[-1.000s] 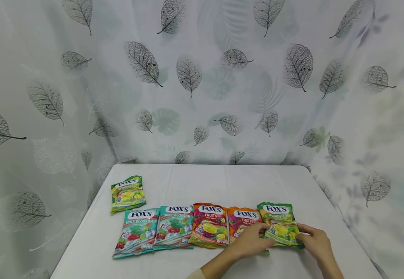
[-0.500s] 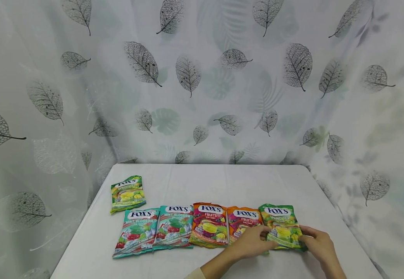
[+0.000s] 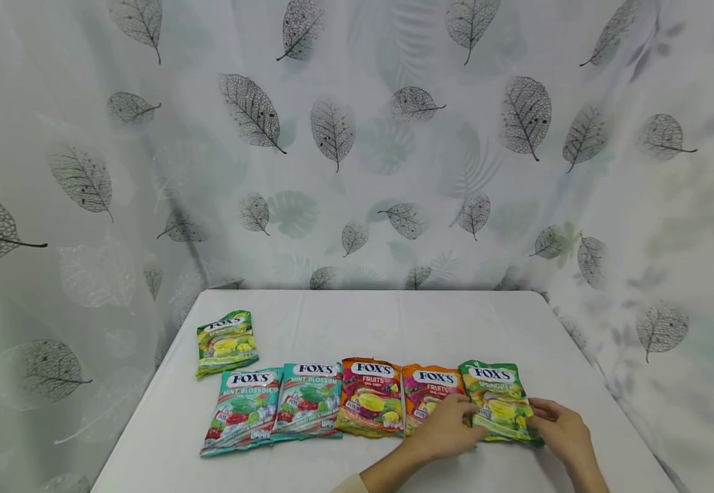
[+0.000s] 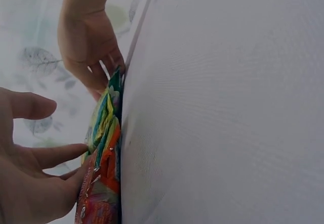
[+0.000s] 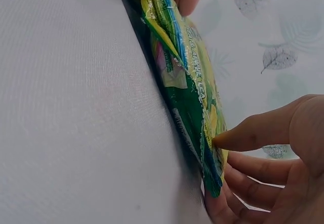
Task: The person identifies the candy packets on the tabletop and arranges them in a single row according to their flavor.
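A green Fox's Spring Tea candy bag [image 3: 497, 400] lies face up at the right end of a row on the white table. My right hand [image 3: 563, 435] pinches its right edge; in the right wrist view the thumb [image 5: 243, 135] presses the front and the other fingers reach round the edge. At the bag's left edge is my left hand [image 3: 445, 428], over an orange-and-purple Fox's Fruits bag [image 3: 430, 387] and hiding its lower part. The left wrist view shows its fingertips touching where the two bags meet, with the thumb [image 4: 35, 106] held apart.
Another Fruits bag [image 3: 369, 397] and two teal Mint Blossom bags [image 3: 310, 400] continue the row leftward. A second green Spring Tea bag [image 3: 226, 344] lies behind the row's left end. Leaf-patterned curtains [image 3: 357, 171] surround the white table [image 3: 357, 322].
The green bag at the right end has shifted slightly right and toward me, with my right hand on it. My left hand has stayed almost in place. The other bags have not moved.
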The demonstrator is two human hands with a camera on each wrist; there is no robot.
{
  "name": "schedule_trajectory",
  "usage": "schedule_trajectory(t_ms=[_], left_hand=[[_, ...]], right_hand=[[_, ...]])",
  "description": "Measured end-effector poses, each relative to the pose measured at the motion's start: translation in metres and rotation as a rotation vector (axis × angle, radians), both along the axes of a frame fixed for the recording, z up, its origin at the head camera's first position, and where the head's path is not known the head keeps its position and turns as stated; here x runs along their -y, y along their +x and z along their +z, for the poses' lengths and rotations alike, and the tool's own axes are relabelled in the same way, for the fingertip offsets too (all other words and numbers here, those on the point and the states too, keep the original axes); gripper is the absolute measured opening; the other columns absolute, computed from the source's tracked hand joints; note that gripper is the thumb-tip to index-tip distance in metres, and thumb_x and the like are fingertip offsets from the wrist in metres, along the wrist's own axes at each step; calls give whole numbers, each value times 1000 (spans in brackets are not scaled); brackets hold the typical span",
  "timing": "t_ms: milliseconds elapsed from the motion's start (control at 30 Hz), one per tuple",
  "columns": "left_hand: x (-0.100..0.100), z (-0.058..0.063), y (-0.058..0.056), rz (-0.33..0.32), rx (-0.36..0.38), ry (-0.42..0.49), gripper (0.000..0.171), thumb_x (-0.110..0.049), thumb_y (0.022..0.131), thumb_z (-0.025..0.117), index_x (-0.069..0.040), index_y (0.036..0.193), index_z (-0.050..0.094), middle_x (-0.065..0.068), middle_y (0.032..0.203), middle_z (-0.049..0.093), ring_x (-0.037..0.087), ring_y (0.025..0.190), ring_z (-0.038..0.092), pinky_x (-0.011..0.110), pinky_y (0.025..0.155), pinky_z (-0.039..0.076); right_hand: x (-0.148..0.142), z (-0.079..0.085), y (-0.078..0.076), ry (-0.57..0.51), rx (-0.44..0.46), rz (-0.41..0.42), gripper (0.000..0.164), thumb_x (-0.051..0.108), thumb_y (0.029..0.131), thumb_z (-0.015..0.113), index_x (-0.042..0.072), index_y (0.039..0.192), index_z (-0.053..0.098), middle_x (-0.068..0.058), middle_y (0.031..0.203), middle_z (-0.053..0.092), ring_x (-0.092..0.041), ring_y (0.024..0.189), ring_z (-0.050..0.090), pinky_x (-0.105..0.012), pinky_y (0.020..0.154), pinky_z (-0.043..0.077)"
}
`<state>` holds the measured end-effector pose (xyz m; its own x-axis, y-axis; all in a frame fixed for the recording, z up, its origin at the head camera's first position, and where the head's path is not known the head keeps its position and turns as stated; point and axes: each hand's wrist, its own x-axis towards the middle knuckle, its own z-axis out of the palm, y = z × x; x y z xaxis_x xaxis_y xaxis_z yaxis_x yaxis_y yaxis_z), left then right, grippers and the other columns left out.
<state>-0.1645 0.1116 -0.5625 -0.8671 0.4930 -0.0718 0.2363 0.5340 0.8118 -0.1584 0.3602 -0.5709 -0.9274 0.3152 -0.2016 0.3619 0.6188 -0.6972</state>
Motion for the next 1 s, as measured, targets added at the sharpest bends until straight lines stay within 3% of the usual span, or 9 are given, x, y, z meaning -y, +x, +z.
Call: schedule_trajectory(t_ms=[133,300,467,733,867,1000], left_hand=[[0,2,3,17,-8,-34,48,-41,93,70,-19,136,70,-4,146,54,15,134,51,40,108,47],[5,3,1,-21,-48,-19,50,-40,92,68,-15,136,70,-5,151,52,16,137,49,41,110,45],[10,1,-1,-54,-67,32,49,-37,93,69,-13,135,70,-4,147,55,13,133,52,37,108,45],[20,7,-3,14,-89,135,41,-32,91,70,-14,127,75,-7,130,63,7,117,57,29,98,49],[28,12,-7,29,-108,203,37,-26,93,69,-9,125,76,-4,127,66,9,116,59,27,97,51],[39,18,-10,44,-78,267,35,-24,97,68,-6,128,73,-1,130,64,11,116,62,25,95,53]], right_hand=[[0,0,-3,62,-9,14,55,20,85,75,-9,131,64,-19,107,76,-47,108,65,-55,85,50],[-2,1,-6,154,-26,33,54,22,85,75,-10,128,66,-20,107,75,-45,104,68,-53,81,51],[2,8,-9,175,-35,34,52,21,86,74,-11,126,66,-28,112,72,-46,102,68,-55,80,52],[38,34,-22,165,-144,46,47,22,93,71,-7,129,66,-31,119,69,-50,108,65,-59,83,52],[62,44,-28,168,-227,101,42,18,95,69,-6,129,67,-33,121,67,-51,111,63,-64,87,50],[85,49,-35,149,-303,171,37,15,96,70,-4,128,69,-32,124,67,-50,112,64,-64,88,52]])
